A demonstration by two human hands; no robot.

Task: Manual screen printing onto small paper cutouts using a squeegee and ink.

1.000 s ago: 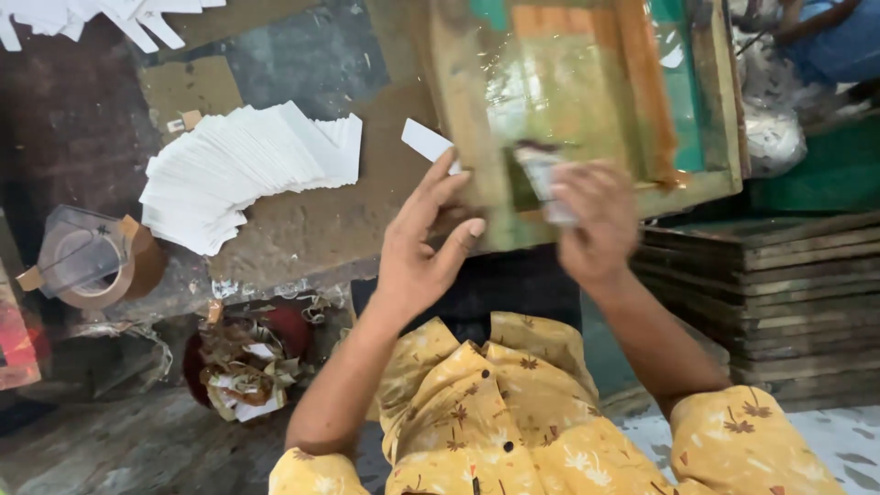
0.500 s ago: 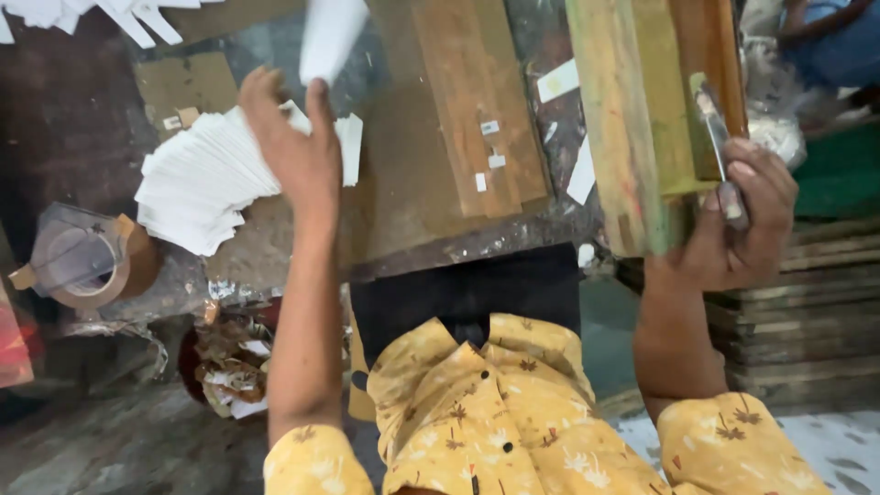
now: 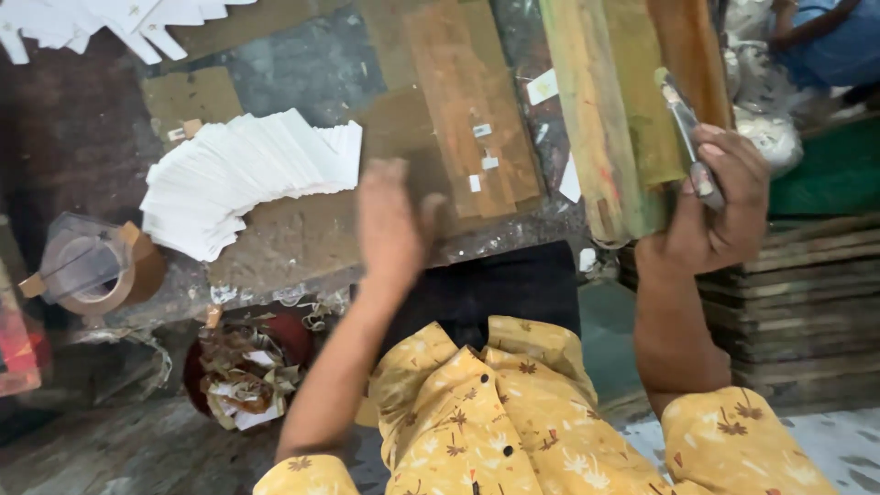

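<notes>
My left hand (image 3: 390, 225) hovers, blurred, over the brown worktable (image 3: 275, 247). Its fingers are spread and it holds nothing. It is just right of a fanned stack of white cards (image 3: 243, 179). My right hand (image 3: 724, 197) grips a narrow squeegee (image 3: 683, 128) and presses it against the raised wooden printing frame (image 3: 600, 119), which stands tilted up on edge at the right. A wooden board (image 3: 458, 101) with small white tabs lies bare where the frame was.
A tape roll on a clear dispenser (image 3: 92, 270) sits at the table's left edge. More white cards (image 3: 101, 18) lie at the far left. A red bin of scraps (image 3: 243, 371) is below the table, and stacked wooden frames (image 3: 816, 302) are at the right. Another person's blue sleeve (image 3: 825, 37) shows at top right.
The frame went from lying flat to tilted up in my right hand. My left hand carried a white card away to the far side and has come back empty toward the table's front.
</notes>
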